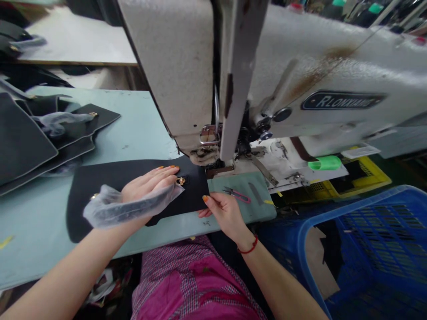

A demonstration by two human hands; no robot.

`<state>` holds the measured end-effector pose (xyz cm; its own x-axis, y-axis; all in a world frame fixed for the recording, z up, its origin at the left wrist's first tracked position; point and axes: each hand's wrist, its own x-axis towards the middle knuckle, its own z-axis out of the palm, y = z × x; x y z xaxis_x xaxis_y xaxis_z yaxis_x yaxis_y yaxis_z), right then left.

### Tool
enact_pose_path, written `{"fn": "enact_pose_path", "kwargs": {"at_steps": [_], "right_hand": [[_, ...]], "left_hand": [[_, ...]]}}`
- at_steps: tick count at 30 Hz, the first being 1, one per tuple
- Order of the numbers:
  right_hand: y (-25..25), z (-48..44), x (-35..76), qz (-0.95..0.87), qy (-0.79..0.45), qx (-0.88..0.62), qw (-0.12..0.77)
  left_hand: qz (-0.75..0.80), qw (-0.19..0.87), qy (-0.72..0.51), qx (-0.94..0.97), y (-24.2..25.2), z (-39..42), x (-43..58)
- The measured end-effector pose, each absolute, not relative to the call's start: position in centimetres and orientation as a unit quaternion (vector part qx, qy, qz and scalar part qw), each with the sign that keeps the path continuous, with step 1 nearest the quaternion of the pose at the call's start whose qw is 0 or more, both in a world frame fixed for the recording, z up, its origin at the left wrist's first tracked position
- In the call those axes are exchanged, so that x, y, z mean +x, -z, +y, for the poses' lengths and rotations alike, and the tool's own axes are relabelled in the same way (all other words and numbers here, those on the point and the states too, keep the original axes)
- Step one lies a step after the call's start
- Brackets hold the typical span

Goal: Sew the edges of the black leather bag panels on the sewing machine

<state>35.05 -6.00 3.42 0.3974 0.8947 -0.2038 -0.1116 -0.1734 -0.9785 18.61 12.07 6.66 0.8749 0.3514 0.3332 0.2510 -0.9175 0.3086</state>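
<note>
A black leather bag panel (110, 173) lies flat on the pale green table, its far edge beside the sewing machine's needle area (213, 166). My left hand (150, 182) rests on the panel with fingers stretched out together, pressing it down. A plastic-wrapped handle (123, 213), fixed to the panel by a gold ring (180, 181), loops over the back of that hand and wrist. At the panel's near right corner, my right hand (225, 211) pinches the edge between thumb and fingers. Just beyond it lie pink thread snips (240, 195).
The sewing machine head (173, 71) rises close in front. More black panels (26, 138) with wrapped handles are piled at the left. A blue plastic basket (307, 226) holding cut pieces stands at the lower right, with a yellow crate (376, 171) behind it.
</note>
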Motion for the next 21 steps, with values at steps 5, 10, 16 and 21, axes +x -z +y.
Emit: {"fn": "enact_pose_path", "kwargs": {"at_steps": [5, 10, 16, 21], "right_hand": [[-3.9, -6.0, 35.1, -0.299, -0.471, -0.616, 0.556], [-3.9, -5.7, 35.2, -0.276, -0.500, -0.597, 0.563], [-4.7, -4.8, 35.7, -0.254, -0.526, -0.571, 0.577], [-5.0, -3.8, 36.3, -0.252, -0.533, -0.560, 0.582]], "left_hand": [[0.177, 0.138, -0.203, 0.953, -7.3, 11.8, 19.2], [0.193, 0.175, -0.217, 0.941, -7.6, 12.2, 19.4], [0.175, 0.165, -0.143, 0.960, -7.2, 13.8, 19.4], [0.125, 0.121, -0.117, 0.978, -8.1, 15.0, 20.0]]}}
